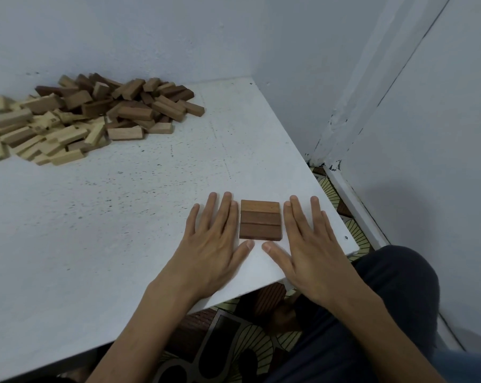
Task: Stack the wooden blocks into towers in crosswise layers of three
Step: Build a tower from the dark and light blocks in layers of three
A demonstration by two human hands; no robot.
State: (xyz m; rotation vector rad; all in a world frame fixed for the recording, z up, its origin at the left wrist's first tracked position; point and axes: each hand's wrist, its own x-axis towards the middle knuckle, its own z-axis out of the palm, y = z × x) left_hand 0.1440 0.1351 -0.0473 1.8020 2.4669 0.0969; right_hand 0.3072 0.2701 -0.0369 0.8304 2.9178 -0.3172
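At the far left, the pile of loose blocks lay against the wall, light and dark pieces mixed. Between it and the hands, the white table gave wide open room for reaching.

The left hand lay flat with straight fingers and held nothing; its index finger lay along the left side of the first layer. This layer was three dark blocks side by side, flat on the table near its right corner. The right hand was also flat and without any grip, just beside the layer's right side. Both thumbs pointed toward its near edge.

I judged that the step was squaring the base layer. The next move would need three blocks from the pile, laid crosswise on top.

The table edge ran close to the right hand, with patterned floor below, so there was little room on that side.
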